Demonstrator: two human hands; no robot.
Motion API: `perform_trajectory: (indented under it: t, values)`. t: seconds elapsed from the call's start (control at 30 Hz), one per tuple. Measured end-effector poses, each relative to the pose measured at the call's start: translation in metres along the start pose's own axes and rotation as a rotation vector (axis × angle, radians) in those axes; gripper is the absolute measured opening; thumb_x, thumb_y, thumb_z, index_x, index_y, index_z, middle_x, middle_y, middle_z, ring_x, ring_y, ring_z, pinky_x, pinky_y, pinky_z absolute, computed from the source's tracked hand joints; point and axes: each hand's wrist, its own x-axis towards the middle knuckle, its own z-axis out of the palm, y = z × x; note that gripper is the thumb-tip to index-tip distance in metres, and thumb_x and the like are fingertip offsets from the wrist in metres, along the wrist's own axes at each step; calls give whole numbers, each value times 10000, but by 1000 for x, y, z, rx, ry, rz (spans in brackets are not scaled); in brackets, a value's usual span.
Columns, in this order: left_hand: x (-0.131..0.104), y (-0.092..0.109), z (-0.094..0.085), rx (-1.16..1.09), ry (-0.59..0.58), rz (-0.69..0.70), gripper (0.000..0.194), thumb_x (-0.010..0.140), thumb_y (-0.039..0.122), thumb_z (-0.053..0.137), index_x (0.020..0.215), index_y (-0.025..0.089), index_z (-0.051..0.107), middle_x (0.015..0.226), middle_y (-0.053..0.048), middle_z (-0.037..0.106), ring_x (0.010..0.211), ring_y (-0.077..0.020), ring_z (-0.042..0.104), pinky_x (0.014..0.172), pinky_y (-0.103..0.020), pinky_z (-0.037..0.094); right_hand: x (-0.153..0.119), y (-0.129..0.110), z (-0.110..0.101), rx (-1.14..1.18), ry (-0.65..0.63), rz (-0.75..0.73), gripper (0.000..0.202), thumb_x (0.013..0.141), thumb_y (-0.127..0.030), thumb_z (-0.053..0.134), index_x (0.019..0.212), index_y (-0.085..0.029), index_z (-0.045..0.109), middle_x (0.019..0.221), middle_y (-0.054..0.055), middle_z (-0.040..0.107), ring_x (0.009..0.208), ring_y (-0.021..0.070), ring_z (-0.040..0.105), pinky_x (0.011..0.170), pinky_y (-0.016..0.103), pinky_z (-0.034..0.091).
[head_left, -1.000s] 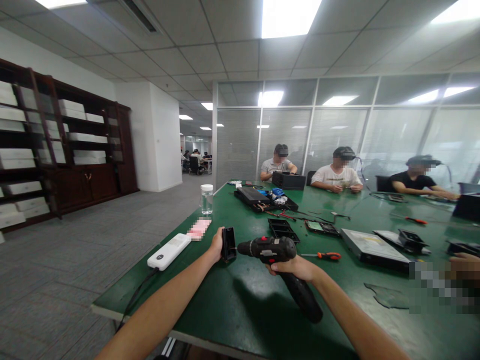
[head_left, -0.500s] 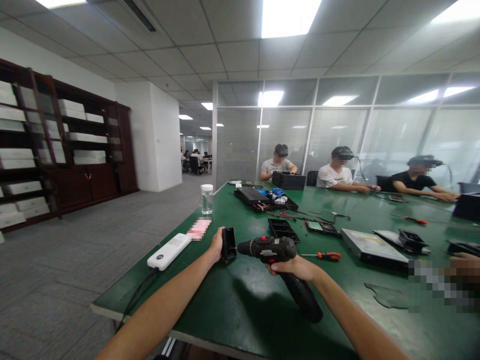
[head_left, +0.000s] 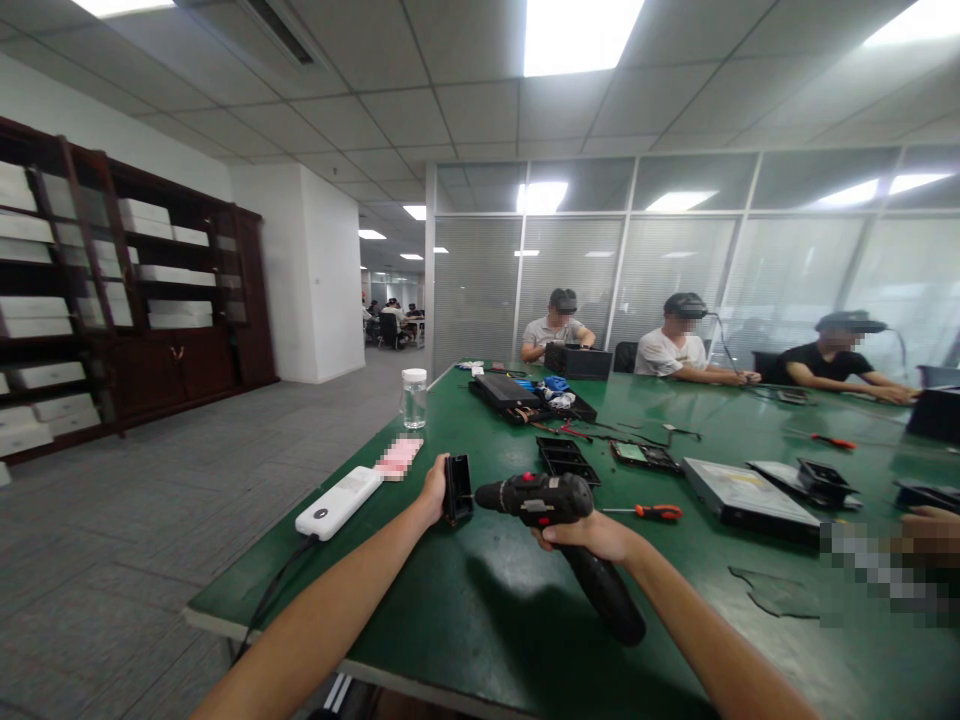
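My left hand (head_left: pixel 434 489) is closed on a small black plastic frame (head_left: pixel 458 490), which stands upright over the green table (head_left: pixel 420 610). A black cordless drill (head_left: pixel 540 498) lies sideways in my right hand (head_left: pixel 592 537), whose fingers wrap round its grip. The drill points left and its bit meets the inside of the frame; the exact contact point is too small to make out. Beyond the drill lies a black plastic tray (head_left: pixel 568 460). An orange-handled screwdriver (head_left: pixel 658 513) is to the right of the drill.
A white power bank (head_left: pixel 339 503) and a clear bottle (head_left: pixel 414 399) are at the left edge. Farther back are a black device (head_left: pixel 507 395) and wires. A silver drive (head_left: pixel 750 500) lies right. Several people sit around the table; another person's hand (head_left: pixel 930 530) is at the right edge.
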Motion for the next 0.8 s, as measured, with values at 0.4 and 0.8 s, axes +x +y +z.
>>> perform_trajectory:
  t: [0.4, 0.8]
  values:
    - [-4, 2, 2, 16, 2, -5, 354, 678, 525, 490, 656, 173, 521, 527, -3, 502, 466, -159, 498, 492, -290, 422, 0, 1, 1, -9, 14, -7, 311, 750, -413, 587, 835, -114, 578, 726, 29, 543, 728, 153, 501, 763, 317, 398]
    - [3, -1, -2, 31, -25, 7, 372, 678, 545, 480, 680, 175, 519, 541, -10, 516, 477, -171, 513, 498, -306, 435, 0, -1, 0, 12, -6, -17, 280, 748, -397, 590, 798, -122, 570, 731, 27, 534, 728, 151, 496, 764, 319, 401]
